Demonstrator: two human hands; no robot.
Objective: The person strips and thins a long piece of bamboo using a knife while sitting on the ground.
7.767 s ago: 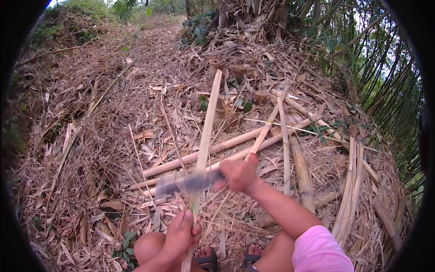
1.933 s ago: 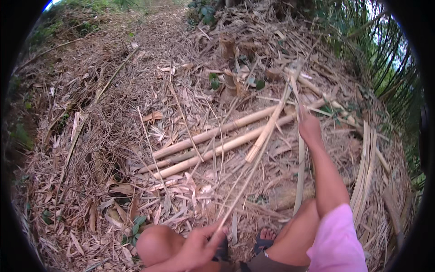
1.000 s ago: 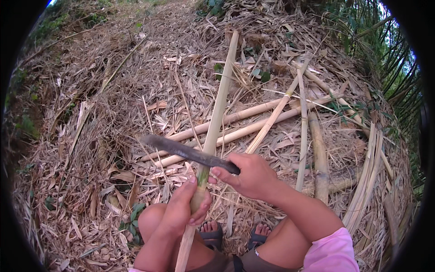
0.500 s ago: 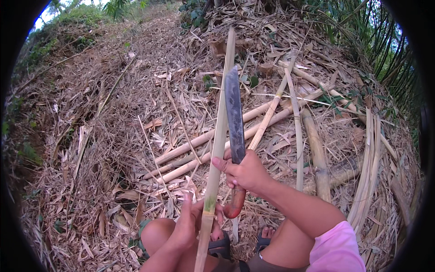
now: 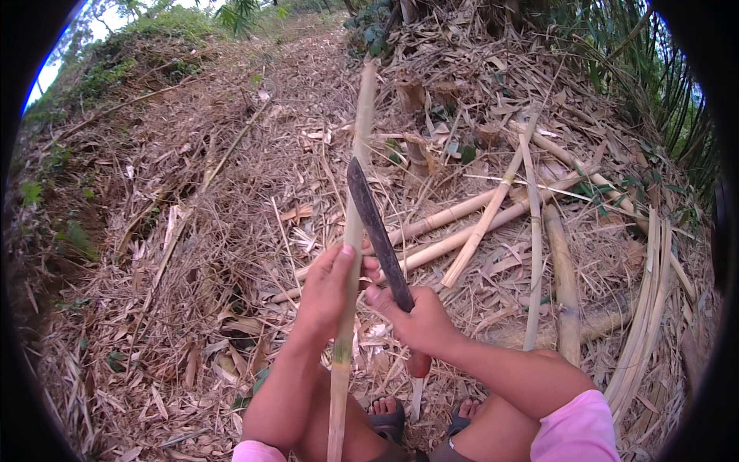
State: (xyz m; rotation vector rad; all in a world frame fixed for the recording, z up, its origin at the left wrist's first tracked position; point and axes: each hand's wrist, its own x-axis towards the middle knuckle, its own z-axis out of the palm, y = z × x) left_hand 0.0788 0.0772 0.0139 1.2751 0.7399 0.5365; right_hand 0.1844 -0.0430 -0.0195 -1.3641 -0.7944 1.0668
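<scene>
My left hand (image 5: pixel 327 289) grips a long pale bamboo strip (image 5: pixel 356 177) that rises from the bottom edge up past the middle of the view. My right hand (image 5: pixel 416 319) is closed around the reddish handle of a long dark knife (image 5: pixel 375 227). The blade points up and to the left, and its edge lies against the strip just above my left fingers. My knees and sandalled feet (image 5: pixel 419 420) show below the hands.
Several cut bamboo poles (image 5: pixel 493 215) lie crossed on the ground to the right. Thin split strips (image 5: pixel 654 323) are stacked at the far right. Dry leaves and husks (image 5: pixel 192 254) cover the slope. Standing green bamboo (image 5: pixel 662 85) grows at the upper right.
My right hand reached out to the poles, then came back with the knife. The blade swung from lying across the strip to pointing upward along it. My left hand slid higher up the strip.
</scene>
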